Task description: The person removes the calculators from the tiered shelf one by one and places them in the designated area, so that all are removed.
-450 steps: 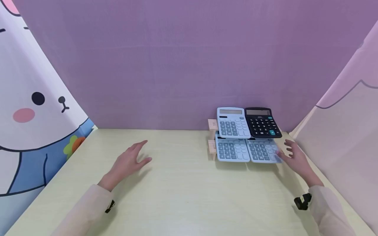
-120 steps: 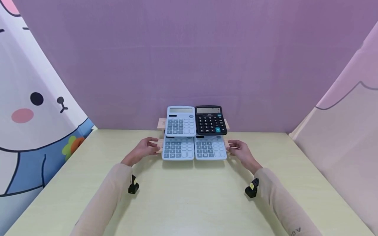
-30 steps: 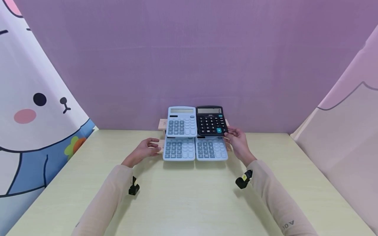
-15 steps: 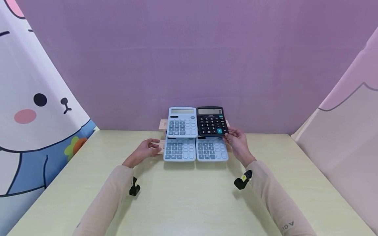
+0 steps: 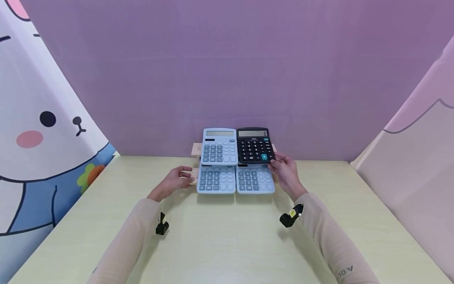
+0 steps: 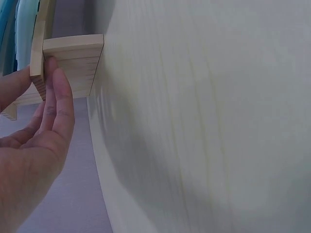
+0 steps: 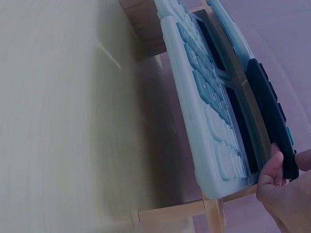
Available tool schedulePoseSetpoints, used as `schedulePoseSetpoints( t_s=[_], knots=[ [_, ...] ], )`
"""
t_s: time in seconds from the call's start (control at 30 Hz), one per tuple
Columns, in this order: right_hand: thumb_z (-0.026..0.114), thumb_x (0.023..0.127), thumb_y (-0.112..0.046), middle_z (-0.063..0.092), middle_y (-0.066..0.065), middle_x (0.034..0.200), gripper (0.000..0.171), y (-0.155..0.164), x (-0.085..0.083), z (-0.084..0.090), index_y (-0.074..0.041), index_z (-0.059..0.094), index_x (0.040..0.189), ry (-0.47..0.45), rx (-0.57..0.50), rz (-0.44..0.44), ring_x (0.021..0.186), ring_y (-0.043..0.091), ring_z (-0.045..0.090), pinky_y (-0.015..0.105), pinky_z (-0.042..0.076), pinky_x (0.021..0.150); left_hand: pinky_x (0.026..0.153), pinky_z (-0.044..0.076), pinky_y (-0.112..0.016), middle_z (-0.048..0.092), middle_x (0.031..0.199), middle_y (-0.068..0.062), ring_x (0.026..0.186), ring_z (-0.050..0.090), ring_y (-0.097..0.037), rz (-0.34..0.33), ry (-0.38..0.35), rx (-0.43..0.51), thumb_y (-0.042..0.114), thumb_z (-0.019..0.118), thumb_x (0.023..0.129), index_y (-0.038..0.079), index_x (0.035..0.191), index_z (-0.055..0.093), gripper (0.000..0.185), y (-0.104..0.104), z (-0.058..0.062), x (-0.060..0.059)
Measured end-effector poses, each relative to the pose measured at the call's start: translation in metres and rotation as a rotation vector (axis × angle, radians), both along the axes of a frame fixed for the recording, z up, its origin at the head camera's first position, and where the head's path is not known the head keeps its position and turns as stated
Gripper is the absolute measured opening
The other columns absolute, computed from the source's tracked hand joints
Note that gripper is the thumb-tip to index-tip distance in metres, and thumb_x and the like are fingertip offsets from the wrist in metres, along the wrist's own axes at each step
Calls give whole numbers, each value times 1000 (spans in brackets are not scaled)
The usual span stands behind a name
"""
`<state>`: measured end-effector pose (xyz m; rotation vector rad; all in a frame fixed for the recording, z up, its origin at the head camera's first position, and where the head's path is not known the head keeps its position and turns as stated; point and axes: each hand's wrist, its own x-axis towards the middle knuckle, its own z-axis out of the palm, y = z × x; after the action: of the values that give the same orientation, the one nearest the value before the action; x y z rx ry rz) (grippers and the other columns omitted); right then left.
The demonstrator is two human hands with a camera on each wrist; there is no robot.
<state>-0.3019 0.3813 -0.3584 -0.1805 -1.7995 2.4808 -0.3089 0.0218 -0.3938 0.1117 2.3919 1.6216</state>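
My right hand (image 5: 286, 170) pinched the lower right corner of the black calculator (image 5: 253, 145), thumb and fingers curled on its edge, where it sat on the upper tier of the wooden rack (image 5: 194, 150), beside the upper blue calculator (image 5: 219, 146) and above the two lower blue calculators (image 5: 235, 179). My left hand (image 5: 175, 181) steadied the rack's left end, fingers (image 6: 57, 104) nearly straight and pressed flat against a wooden foot (image 6: 73, 60). As I judged it, lifting cleanly called for keeping that brace firm and drawing the black calculator up and toward me, so that its neighbours on the rack stayed undisturbed on the table (image 5: 227, 240).
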Motion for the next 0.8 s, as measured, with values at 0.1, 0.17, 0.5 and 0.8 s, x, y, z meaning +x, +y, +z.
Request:
schedulePoseSetpoints(
  t_s=[0.1, 0.17, 0.5, 0.8],
  knots=[
    [46, 86, 9, 56, -1, 98, 49, 0, 0, 0, 1, 34, 133, -2, -12, -5, 76, 6, 59, 16, 54, 76, 89, 54, -36, 44, 124, -23, 103, 55, -27, 2, -3, -3, 7, 57, 87, -2, 135, 32, 54, 0, 0, 0],
    [46, 86, 10, 55, -1, 97, 49, 0, 0, 0, 1, 34, 133, -2, -29, -4, 75, 6, 59, 16, 54, 75, 89, 54, -36, 44, 124, -23, 104, 54, -27, 4, -7, -6, 7, 57, 87, -1, 135, 32, 54, 0, 0, 0],
    [44, 85, 10, 58, -1, 94, 48, 4, 0, 0, 1, 34, 131, -8, -72, 12, 72, 6, 59, 16, 54, 73, 90, 54, -37, 44, 125, -23, 104, 54, -27, 5, -11, 5, 7, 57, 87, -1, 135, 32, 55, 0, 1, 1],
    [42, 86, 12, 57, 1, 97, 46, 6, 1, 2, 0, 36, 130, -12, -92, 29, 74, 8, 60, 16, 54, 72, 88, 55, -35, 45, 122, -22, 99, 55, -23, 6, -4, 15, 6, 58, 87, -1, 135, 33, 54, 0, 0, 0]
  ],
)
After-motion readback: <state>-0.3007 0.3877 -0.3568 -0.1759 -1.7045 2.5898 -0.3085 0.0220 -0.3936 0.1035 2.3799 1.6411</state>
